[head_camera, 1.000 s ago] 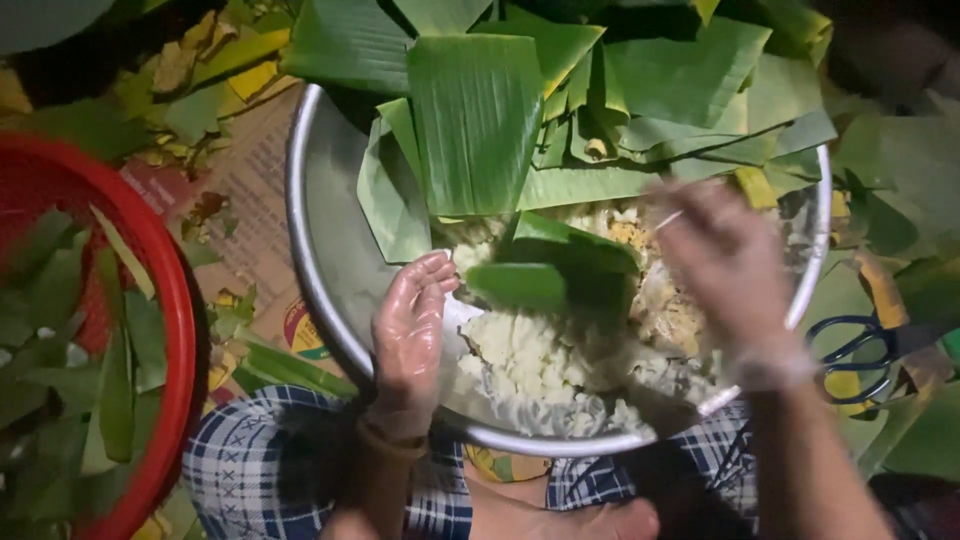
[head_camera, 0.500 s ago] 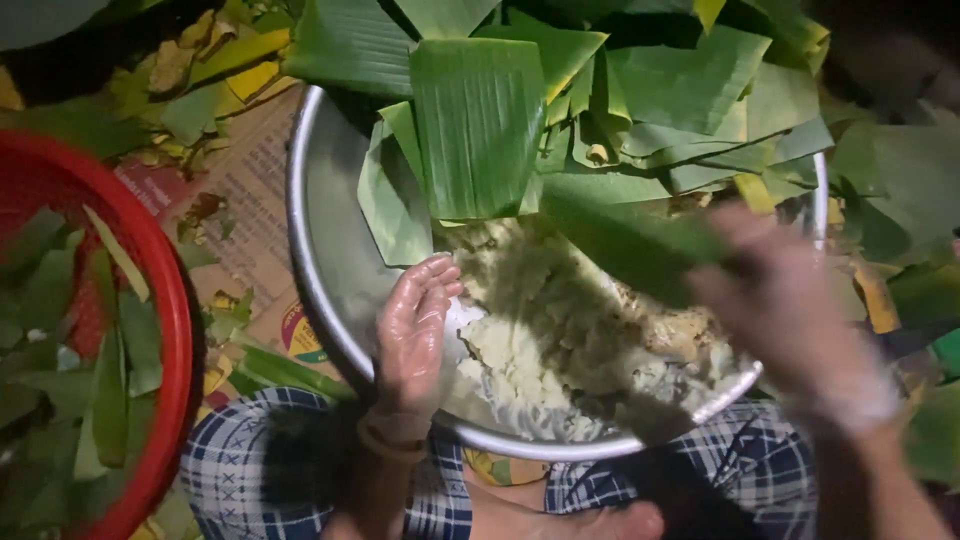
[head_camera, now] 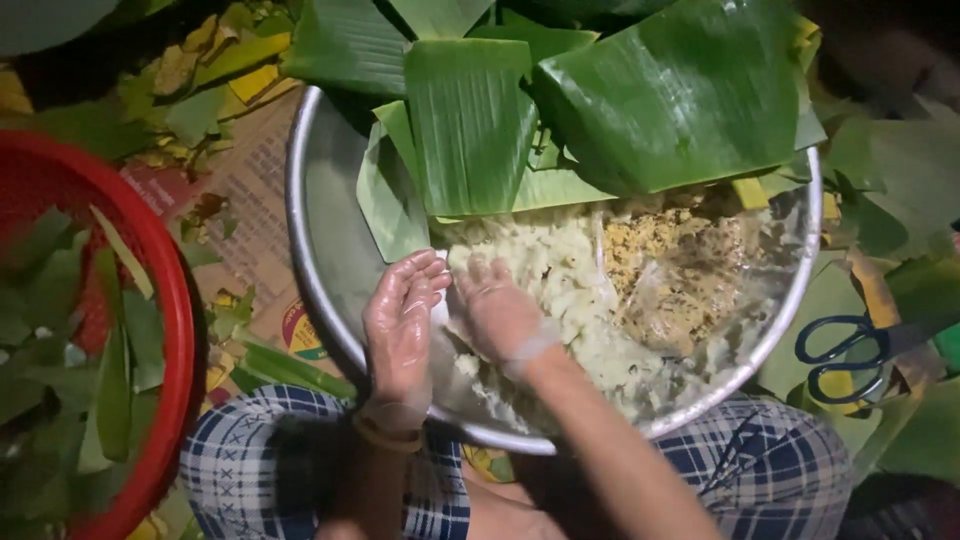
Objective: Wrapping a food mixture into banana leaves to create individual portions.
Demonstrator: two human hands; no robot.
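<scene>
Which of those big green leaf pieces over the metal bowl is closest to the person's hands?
The narrow curved leaf strip lying inside the bowl, just above the left hand. The broader leaves lie farther back across the bowl's rim.

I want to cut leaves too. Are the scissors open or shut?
Shut: the scissors lie right of the bowl with both handle loops close together. The blades are hidden under a leaf.

Right hand (head_camera: 500, 315): moved from the bowl's right side to the rice beside the left hand (head_camera: 400, 325). Banana leaf (head_camera: 680, 95): carried across, now laid over the far rim.
</scene>
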